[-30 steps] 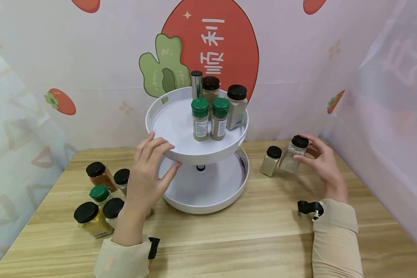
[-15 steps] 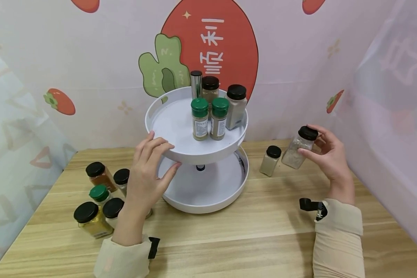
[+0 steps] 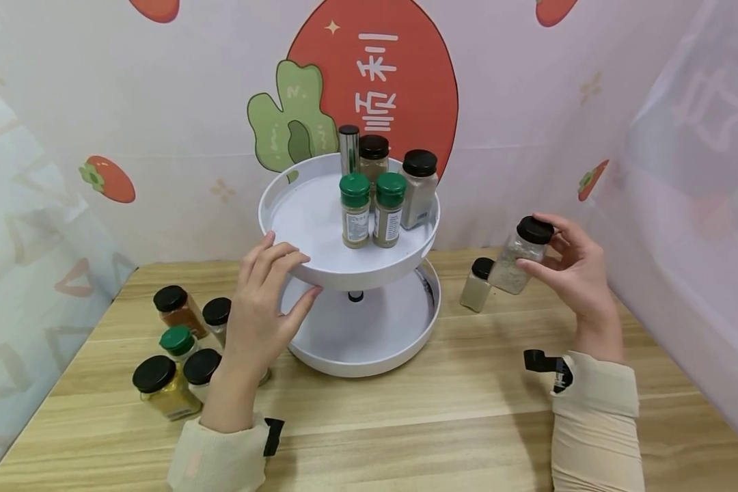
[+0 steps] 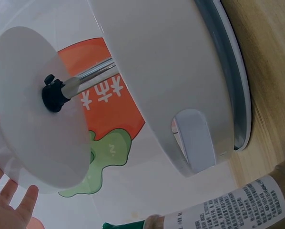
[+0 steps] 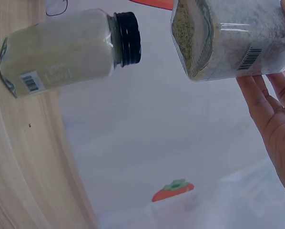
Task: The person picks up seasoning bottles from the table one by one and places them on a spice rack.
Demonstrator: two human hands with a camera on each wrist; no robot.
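In the head view my right hand (image 3: 581, 277) grips a clear square spice jar (image 3: 512, 266) near its black lid. This jar is tilted and raised off the table; its base and barcode show in the right wrist view. Just left of it a smaller black-lidded spice jar (image 3: 476, 290) stands on the table. My left hand (image 3: 260, 311) holds the near-left rim of a white two-tier tray (image 3: 359, 280), fingers over the rim and thumb beneath. Several spice jars, two with green lids (image 3: 354, 191), stand on the upper tier's right half.
On the left of the wooden table (image 3: 369, 437) stand several more jars, among them a yellow-filled jar (image 3: 167, 389) and a red-brown jar (image 3: 181, 311). My left forearm partly hides this group. A printed cloth (image 3: 184, 89) hangs behind the table.
My right hand has lifted the clear spice jar off the table, first swinging right, then back left towards the smaller jar. My left hand has stayed at the tray's rim.
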